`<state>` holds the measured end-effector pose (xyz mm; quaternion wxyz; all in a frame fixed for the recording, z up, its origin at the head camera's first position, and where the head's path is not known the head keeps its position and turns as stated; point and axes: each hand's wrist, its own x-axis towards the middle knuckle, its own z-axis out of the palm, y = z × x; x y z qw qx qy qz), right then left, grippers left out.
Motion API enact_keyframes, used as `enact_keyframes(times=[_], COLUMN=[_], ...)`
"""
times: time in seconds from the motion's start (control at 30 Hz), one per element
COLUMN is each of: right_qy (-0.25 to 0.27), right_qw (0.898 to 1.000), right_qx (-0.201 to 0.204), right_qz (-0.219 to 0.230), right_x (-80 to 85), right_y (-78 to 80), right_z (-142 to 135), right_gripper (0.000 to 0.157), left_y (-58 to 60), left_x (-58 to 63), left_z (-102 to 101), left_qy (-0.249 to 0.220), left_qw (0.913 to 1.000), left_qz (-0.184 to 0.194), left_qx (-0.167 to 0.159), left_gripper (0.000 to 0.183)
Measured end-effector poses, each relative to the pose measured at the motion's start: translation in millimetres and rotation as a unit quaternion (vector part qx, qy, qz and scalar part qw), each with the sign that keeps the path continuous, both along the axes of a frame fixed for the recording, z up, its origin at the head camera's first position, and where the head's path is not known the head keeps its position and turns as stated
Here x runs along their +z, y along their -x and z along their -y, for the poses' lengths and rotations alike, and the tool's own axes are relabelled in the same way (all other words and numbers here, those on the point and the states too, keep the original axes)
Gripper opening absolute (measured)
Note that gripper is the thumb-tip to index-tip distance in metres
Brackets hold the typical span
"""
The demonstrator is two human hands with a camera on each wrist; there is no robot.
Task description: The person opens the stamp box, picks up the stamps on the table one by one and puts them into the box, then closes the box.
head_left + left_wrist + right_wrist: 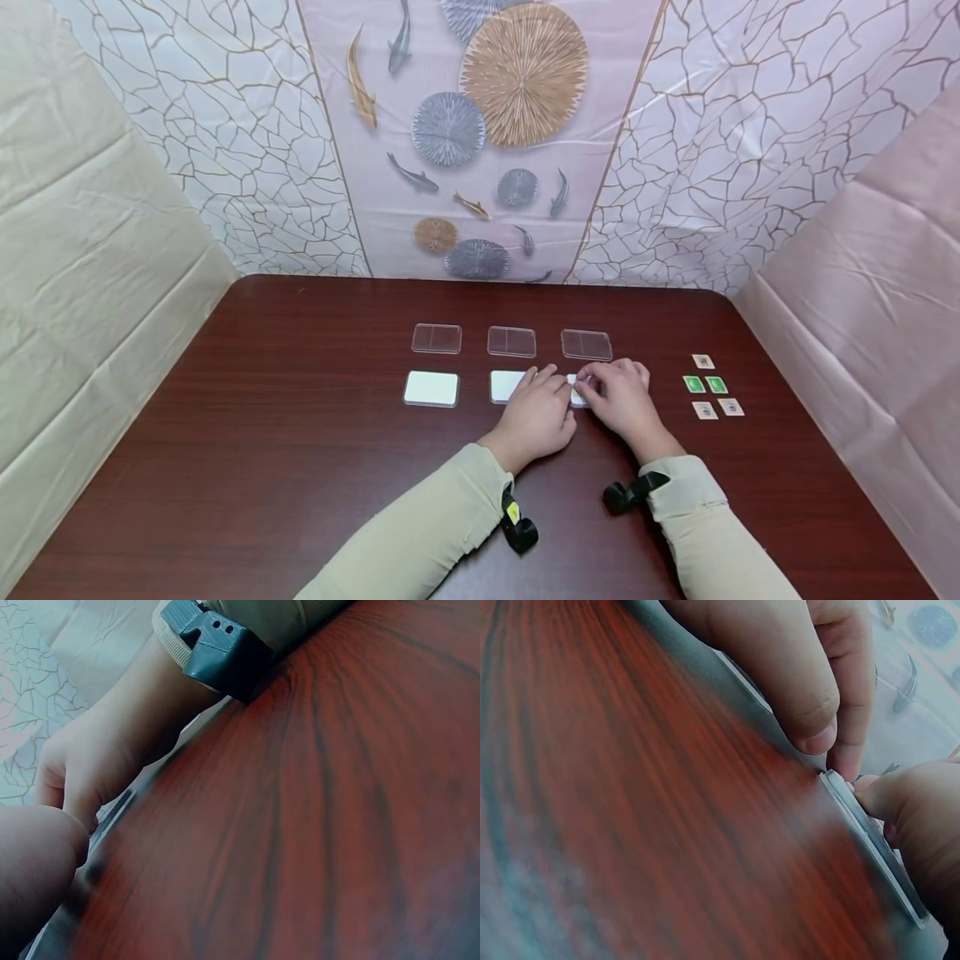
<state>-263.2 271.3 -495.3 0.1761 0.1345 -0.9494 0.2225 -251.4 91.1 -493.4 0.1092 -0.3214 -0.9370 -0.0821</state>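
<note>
At the right end of a row of flat clear cases with white insides, both hands meet over one case (576, 401). My left hand (536, 412) lies palm down at its left end, thumb and forefinger holding the case's corner. This case (874, 847) lies flat near the table. My right hand (621, 398) bends over its top, thumb and forefinger tips close together. The right thumb (900, 795) comes down at the case's upper face. I cannot tell whether a small piece is pinched there. The left hand partly covers the middle case (507, 386).
Another white-filled case (431, 389) lies at left. Behind the row lie three clear lids (437, 338), (512, 342), (587, 344). To the right are two green squares (694, 384) and three pale squares (703, 362) on the brown table (262, 433). Fabric walls surround the table.
</note>
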Motion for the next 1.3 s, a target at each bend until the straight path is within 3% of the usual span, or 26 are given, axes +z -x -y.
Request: enact_keyframes(times=[0.27,0.47,0.67,0.87,1.0,1.13,1.3], right_qy=[0.018,0.056,0.056,0.064,0.071,0.065,0.039], right_qw=[1.0,0.997,0.993,0.986,0.979,0.975,0.972], right_qx=[-0.001,-0.011,-0.046,-0.113,-0.164,-0.206,-0.231], right_qz=[-0.009,-0.046,-0.096,-0.108,-0.099,-0.059,-0.008], right_x=[-0.3,0.3,0.7,5.2,6.3,6.8,5.5], right_y=[-0.2,3.7,11.5,11.7,8.8,5.1,4.5], right_z=[0.3,-7.9,-39.8,-82.2,-111.4,-137.2,-155.9], right_gripper=[0.008,0.013,0.014,0.019,0.023,0.029,0.034], left_y=[0.0,0.0,-0.3,-1.2,-1.6,-2.1,-1.8], left_x=[0.6,0.4,0.7,2.0,3.8,4.2,3.1], left_z=[0.6,1.0,0.6,1.0,1.5,1.5,1.9], left_qy=[0.01,0.014,0.024,0.025,0.024,0.028,0.031], left_qw=[1.0,0.9999,0.9997,0.9997,0.9997,0.9996,0.9994], left_qz=[-0.001,-0.002,-0.001,-0.002,-0.001,0.001,-0.015], left_qx=[-0.002,-0.001,0.0,-0.001,-0.004,-0.004,-0.006], left_gripper=[0.042,0.041,0.042,0.042,0.042,0.042,0.042])
